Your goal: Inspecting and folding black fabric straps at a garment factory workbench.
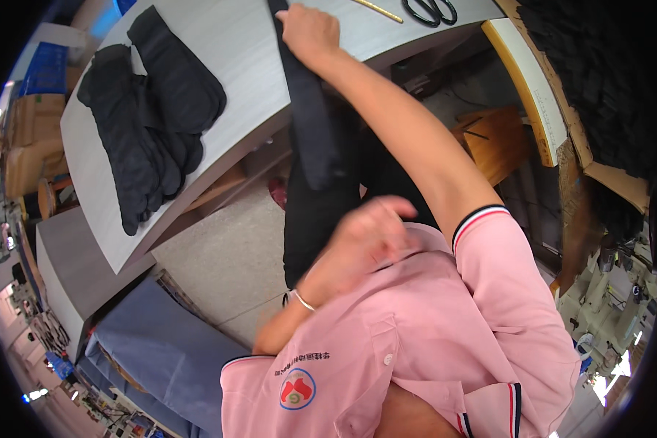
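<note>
My right hand point(310, 35) is closed on the top end of a long black sock point(310, 124), above the grey table point(252, 66). The sock hangs down past the table edge, in front of my dark trousers. My left hand point(372, 232), with a white band on the wrist, is near my chest, apart from the sock. Motion smears its fingers, so whether it holds anything does not show. Two stacks of black socks lie on the table to the left, a nearer stack point(120, 131) and another stack point(179, 80) partly beside it.
Black-handled scissors point(431, 10) and a thin yellow stick point(378, 10) lie at the table's far side. On the right, a cardboard box point(613, 186) holds a heap of black pieces point(591, 73). A blue cloth-covered thing point(160, 343) is at lower left. A wooden stool point(493, 139) stands under the table.
</note>
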`<state>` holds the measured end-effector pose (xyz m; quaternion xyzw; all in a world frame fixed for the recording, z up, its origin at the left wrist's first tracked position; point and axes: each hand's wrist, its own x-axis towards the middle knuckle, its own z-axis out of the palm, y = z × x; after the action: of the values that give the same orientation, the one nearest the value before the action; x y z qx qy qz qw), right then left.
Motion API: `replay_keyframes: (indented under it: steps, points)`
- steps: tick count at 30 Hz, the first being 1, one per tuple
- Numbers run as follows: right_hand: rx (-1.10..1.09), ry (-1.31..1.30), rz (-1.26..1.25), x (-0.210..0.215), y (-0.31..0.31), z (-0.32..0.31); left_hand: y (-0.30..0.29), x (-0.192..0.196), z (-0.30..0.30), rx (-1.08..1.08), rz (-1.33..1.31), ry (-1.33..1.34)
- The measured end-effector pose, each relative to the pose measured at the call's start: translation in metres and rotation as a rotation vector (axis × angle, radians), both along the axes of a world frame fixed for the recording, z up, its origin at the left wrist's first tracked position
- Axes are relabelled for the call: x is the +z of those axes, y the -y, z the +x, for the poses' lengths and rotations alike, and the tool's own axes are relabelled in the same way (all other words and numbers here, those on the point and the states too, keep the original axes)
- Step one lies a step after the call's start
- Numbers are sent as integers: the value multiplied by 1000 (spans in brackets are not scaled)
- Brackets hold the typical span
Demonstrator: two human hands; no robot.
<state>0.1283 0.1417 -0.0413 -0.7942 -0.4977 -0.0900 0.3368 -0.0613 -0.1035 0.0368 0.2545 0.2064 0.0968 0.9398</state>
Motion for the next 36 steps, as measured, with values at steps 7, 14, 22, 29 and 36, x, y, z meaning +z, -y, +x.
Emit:
replay_keyframes:
  steps: [7, 14, 22, 29, 36]
  points:
    - [93, -96, -108, 9, -2, 7, -29, -35, -23, 658, 190, -451]
    - [24, -97, -104, -12, -14, 12, -48, -44, 13, 539, 238, -300]
    - [22, -65, -100, 9, 0, 10, -20, -44, -18, 428, 162, -372]
    - [107, -159, -65, 16, 26, 16, -52, -52, 8, 450, 270, -447]
    - [343, -502, -173, 12, 153, -18, -81, -65, 23, 665, 329, -378]
